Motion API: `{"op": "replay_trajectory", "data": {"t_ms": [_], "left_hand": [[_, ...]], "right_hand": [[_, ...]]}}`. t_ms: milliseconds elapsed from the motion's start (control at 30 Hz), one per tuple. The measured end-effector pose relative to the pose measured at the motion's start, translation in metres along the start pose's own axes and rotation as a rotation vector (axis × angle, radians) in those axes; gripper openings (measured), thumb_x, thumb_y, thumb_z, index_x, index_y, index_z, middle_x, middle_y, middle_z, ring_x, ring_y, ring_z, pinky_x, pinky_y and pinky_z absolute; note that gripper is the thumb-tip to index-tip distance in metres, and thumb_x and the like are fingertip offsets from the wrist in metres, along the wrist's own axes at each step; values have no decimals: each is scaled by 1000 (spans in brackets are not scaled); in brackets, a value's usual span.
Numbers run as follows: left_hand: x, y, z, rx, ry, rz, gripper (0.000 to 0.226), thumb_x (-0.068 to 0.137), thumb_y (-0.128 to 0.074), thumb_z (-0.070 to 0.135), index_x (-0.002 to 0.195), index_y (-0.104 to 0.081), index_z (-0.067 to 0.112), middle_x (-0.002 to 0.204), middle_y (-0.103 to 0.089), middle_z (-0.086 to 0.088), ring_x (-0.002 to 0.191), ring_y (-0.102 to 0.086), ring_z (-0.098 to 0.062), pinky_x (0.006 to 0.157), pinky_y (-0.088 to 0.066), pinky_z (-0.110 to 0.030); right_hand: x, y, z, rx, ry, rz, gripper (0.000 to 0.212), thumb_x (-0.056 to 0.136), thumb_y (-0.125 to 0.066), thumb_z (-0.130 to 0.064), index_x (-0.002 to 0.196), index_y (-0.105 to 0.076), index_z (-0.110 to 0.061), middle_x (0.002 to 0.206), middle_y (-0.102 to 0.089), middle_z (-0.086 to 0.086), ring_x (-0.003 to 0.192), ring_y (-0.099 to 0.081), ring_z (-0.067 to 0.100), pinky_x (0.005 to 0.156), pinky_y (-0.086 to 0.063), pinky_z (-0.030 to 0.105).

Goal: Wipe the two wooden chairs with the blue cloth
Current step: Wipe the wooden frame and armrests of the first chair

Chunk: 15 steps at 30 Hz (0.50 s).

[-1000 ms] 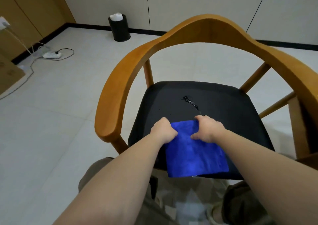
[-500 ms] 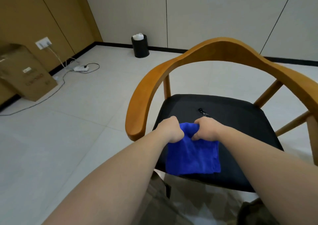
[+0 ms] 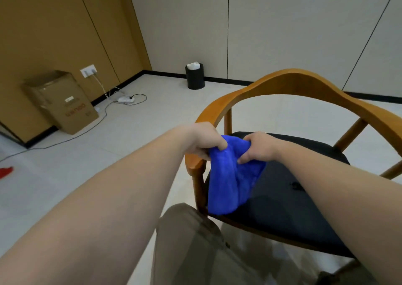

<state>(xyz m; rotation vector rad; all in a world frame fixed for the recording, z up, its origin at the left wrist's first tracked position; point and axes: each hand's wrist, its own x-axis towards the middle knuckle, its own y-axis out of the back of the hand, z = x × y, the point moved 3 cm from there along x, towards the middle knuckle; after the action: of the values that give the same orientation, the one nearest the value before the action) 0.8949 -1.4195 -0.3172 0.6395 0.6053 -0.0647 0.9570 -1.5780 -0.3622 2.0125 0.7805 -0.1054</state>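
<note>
One wooden chair (image 3: pixel 300 82) with a curved armrest-back and a black seat cushion stands right in front of me. The blue cloth (image 3: pixel 228 182) hangs bunched in the air above the seat's left front corner. My left hand (image 3: pixel 204 141) grips its upper left edge, just over the end of the left armrest. My right hand (image 3: pixel 256 147) pinches its upper right edge, a short gap from the left hand. A small dark speck lies on the cushion. Only this one chair is in view.
A cardboard box (image 3: pixel 63 101) stands by the brown wall at left, with a wall socket, cables and a power strip (image 3: pixel 126 98) on the floor near it. A black waste bin (image 3: pixel 195 76) sits by the far wall. A red object (image 3: pixel 5 172) lies at far left. My knee is below the cloth.
The cloth lay flat on the seat's front edge; both hands gathered it and lifted it off the cushion. My view has risen, showing more of the room.
</note>
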Motion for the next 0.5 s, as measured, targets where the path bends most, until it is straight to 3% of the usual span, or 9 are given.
{"op": "replay_trajectory", "data": {"t_ms": [233,500], "left_hand": [[-4,41,-16,379,61,72,28,83,-60,3,111,-62,4,107,-70,-15,91,-73,-29,80,-62,-40],[16,58,-5,659,-121,391,30,88,-51,-2,114,-65,8,108,-66,-12,94,-63,-27,75,-53,-33]], "right_hand": [[14,-15,-50,8,93,-20,30,79,-78,-30,104,-64,-19,100,-67,1,90,-64,18,79,-56,33],[32,-31,-56,97,93,227,20,93,-59,-33,108,-54,-21,98,-65,1,85,-63,17,82,-56,40]]}}
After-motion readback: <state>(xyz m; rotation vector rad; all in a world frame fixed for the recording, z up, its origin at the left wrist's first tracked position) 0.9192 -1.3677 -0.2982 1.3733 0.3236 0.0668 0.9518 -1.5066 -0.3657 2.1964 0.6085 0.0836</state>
